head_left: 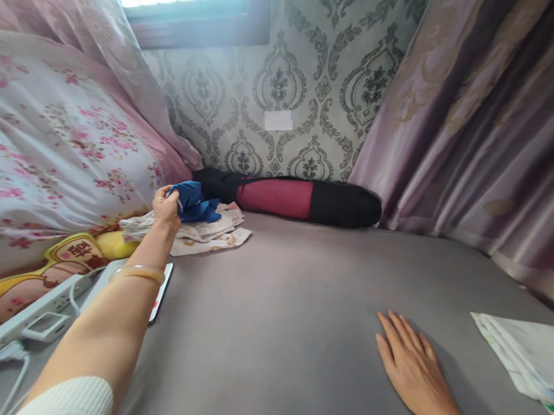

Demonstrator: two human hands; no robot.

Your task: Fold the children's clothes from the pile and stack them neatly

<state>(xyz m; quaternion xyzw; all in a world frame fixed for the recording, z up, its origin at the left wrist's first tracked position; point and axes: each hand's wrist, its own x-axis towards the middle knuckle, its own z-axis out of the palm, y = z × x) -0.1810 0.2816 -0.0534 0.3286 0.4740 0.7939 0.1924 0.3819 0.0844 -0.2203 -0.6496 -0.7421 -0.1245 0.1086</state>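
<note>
Pinching a crumpled, deep-blue cloth [194, 202], the left hand [166, 207] holds it at the top of a stack of pale, patterned fabrics [203, 231]; the right hand [414, 365] rests palm down, loosely spread, on a smooth grey sheet [265, 316]; near the patterned wallpaper [277, 75] lies a black-and-maroon roll [276, 198]; a purple curtain [470, 124] hangs to the right, flowered bedding [58, 134] rises to the left.
</note>
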